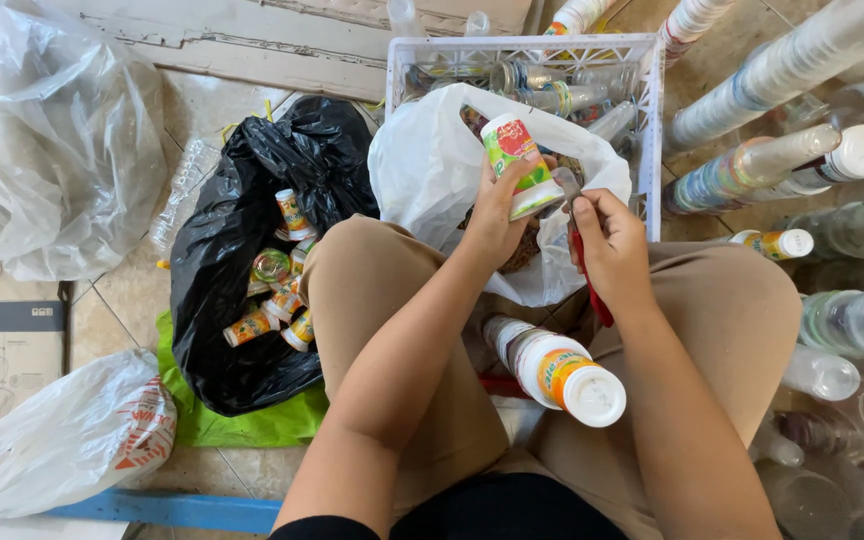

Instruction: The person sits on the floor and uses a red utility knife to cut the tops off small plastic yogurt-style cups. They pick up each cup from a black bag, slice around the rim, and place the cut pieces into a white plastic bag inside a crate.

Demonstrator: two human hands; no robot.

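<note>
Tiled floor point(132, 290) underfoot, crowded on all sides with bags and plastic. At 12 o'clock, white plastic crate point(522, 48) holding clear bottles, with white plastic bag point(432, 170) draped open against its front. Just over that bag's mouth, left hand point(497, 215) wrapped around small plastic cup point(520, 165) with green and red label, held tilted, wide end toward the lower right. Right hand point(612, 245) just beside at 3 o'clock of the cup, fingers curled shut around red-handled cutter point(584, 275), metal tip raised toward the cup's lower rim; touching or not, cannot tell. Tan trousers point(372, 290) over both knees below the hands. Between the knees at 6 o'clock, stack of nested cups point(552, 370) lying on its side, white base facing the camera. At 9 o'clock, black rubbish bag point(242, 250) open on green sheet point(242, 425), several orange-labelled cups point(282, 300) heaped inside. Large clear plastic bag point(52, 130) at 10 o'clock, smaller white printed bag point(72, 440) at 7 o'clock, flattened cardboard point(252, 40) at 11 o'clock. At 2 and 3 o'clock, long stacks of clear cups point(782, 160) lying on the floor, well apart from the hands. Blue bar point(172, 510) along the bottom edge at 7 o'clock.
</note>
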